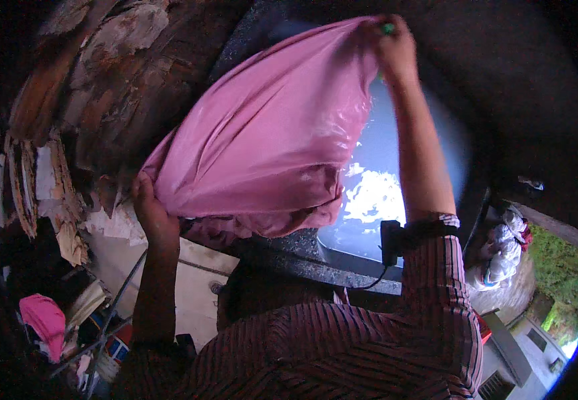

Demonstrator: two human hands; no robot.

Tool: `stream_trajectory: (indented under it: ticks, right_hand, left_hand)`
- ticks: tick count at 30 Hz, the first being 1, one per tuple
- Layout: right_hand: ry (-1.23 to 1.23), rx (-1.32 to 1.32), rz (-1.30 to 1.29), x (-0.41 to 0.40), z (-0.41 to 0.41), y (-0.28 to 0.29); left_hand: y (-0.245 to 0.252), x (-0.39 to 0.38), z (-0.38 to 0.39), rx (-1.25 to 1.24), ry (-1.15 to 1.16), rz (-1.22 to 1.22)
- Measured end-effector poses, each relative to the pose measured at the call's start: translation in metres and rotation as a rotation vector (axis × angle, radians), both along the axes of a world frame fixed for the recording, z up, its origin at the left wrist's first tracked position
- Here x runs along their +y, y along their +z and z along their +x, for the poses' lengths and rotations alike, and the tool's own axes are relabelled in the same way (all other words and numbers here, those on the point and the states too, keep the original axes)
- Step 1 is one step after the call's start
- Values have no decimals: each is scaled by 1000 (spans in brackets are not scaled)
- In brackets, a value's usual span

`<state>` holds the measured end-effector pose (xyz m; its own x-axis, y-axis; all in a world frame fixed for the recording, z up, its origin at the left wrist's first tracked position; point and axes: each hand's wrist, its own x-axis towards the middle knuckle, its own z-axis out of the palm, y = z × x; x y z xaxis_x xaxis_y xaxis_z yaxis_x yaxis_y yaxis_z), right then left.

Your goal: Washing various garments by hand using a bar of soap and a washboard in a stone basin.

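Note:
A wet pink cloth (269, 135) is stretched at a slant between both hands, its lower part bunched in folds. At its left end my left hand (154, 207) grips a gathered edge. My right hand (396, 47), higher and farther away, holds the opposite upper corner; a small green spot shows at its fingers. Behind and below the cloth is a stone basin (339, 272) with a speckled rim. The water (374, 195) in it is bluish and throws back bright light. The cloth hides much of the basin's left side.
Rough stone or wood pieces (124, 65) line the left. At lower left, a bright pink cloth (44, 320) lies by thin dark rods (114, 300). White bundled cloth (501, 250) sits on a ledge at right, near green plants (563, 265). Dark wall surrounds the basin's far side.

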<state>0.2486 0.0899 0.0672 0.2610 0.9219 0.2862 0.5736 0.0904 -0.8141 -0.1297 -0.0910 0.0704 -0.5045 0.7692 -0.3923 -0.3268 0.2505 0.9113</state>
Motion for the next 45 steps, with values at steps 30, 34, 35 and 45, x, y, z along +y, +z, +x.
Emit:
stream_trajectory:
  ticks: [30,34,35,45]
  right_hand:
    - [1131,-301,216,-128,-120,-81]
    - [307,-413,65,-22,-40,-118]
    - [175,-307,-121,-1,-34,-118]
    - [771,-453,155,-78,-74,-130]
  left_hand:
    - [-9,-26,75,1207,-1639,621]
    - [-9,-22,86,1135,-1876,433]
    - [-14,-24,84,1031,-1902,453]
    - [-11,-14,84,852,-2170,116]
